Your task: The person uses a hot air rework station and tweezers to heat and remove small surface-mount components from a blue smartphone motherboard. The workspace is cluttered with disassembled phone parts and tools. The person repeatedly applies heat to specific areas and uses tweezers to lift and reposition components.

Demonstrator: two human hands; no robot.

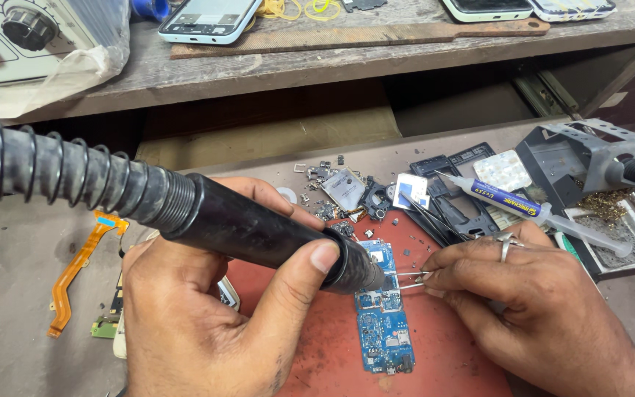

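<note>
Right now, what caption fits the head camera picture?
Left hand aims a black hot-air wand at a blue circuit board; right hand holds tweezers.

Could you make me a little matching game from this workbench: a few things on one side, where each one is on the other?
1. Black hot-air wand with coiled hose
2. Thin metal tweezers
3. Orange flat ribbon cable
4. White-framed phone

A. On the upper wooden shelf
B. In the left hand
C. In the right hand
D. Lying far left on the bench

Pairs: 1-B, 2-C, 3-D, 4-A
</note>
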